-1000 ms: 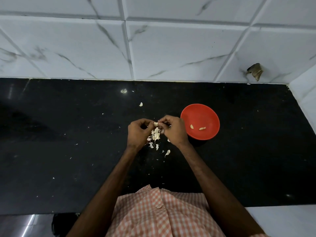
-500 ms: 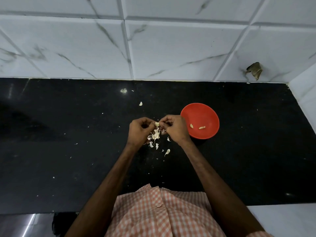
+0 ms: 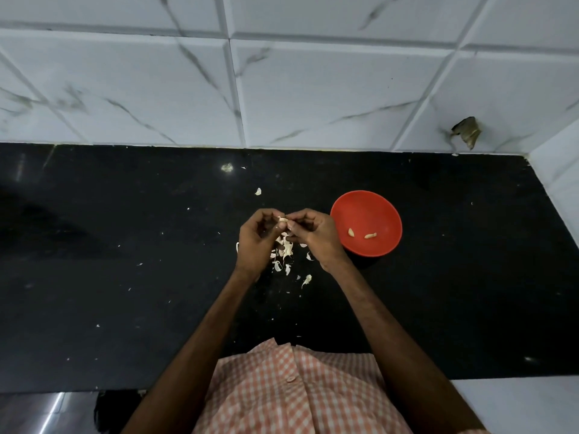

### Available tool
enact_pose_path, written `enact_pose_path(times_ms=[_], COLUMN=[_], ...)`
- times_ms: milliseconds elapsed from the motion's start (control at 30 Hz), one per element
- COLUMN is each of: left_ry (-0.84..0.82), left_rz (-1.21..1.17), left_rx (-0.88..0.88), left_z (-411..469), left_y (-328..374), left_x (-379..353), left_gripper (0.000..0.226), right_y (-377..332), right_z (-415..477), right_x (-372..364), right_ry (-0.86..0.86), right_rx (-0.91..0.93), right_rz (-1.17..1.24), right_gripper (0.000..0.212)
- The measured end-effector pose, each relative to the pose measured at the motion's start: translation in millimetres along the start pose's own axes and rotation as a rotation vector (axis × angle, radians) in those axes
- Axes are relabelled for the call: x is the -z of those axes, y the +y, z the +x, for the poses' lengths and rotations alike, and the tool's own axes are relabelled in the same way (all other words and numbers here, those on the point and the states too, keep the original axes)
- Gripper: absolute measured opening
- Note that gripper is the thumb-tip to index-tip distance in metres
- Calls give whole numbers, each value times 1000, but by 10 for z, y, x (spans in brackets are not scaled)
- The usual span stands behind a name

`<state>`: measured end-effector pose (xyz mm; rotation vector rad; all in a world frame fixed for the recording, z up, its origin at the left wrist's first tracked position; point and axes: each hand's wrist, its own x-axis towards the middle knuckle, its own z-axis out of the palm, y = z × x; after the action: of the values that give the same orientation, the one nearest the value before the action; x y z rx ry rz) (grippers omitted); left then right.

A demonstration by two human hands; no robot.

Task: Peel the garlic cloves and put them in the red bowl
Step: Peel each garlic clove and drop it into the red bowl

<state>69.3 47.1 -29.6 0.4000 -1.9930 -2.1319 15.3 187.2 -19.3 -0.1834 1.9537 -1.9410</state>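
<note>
Two hands joined at the fingertips, pinching one small garlic clove (image 3: 283, 219) between them.

The left hand (image 3: 254, 241) and the right hand (image 3: 315, 236) sit side by side with their backs to the camera, fingers curled inward and knuckles uppermost. The thumb and forefinger tips of both hands meet at the top and close on the clove from either side. The bare left forearm (image 3: 191, 336) and right forearm (image 3: 388, 333) reach forward from the lower edge, drawing together in a narrow V towards the wrists.
</note>
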Motion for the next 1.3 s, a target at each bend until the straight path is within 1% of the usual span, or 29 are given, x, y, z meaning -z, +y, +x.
enact_pose_path(times_ms=[100,200,233,300,367,467,567,733,833,967,1033,1133,1233,1300], left_ry=[20,33,36,41,58,71,42,10,22,40,60,90,102,117], left_rz=[42,117,136,158,193,248,311,355,329,247,183,79,10,3], left_rx=[-15,-66,-79,-100,-105,-118,-149,-168,-135,-61,-12,48,41,23], left_z=[7,19,18,23,31,39,46,54,56,40,28,1,-6,-11], left_y=[-18,-9,3,19,26,31,38,53,65,54,40,43,49,53], left_x=[37,35,34,41,44,63,87,95,75,60,48,27,26,31], left_gripper=[12,13,14,21,26,21,14,15,12,10,7,7,11,9], right_y=[59,95,76,35,6,-6,-13,-37,-40,-57,-71,-95,-138,-152], right_z=[42,57,54,52,54,60,71,63,42,21,12,11,17,28], right_x=[57,103,102,77,47,23,29,34,28,-1,-23,-61,-79,-93], right_ry=[20,78,95,90,47,25,27,20,24,30,38,38,37,37], right_rx=[27,150,182,208,201,198,200,83,53,29,31,40,29,22], right_rz=[-225,-493,-530,-507,-454,-430,-430,-308,-244,-196,-183,-150,-114,-91], right_gripper=[12,17,20,21,15,9,8,6,7,15,13,9,10,10])
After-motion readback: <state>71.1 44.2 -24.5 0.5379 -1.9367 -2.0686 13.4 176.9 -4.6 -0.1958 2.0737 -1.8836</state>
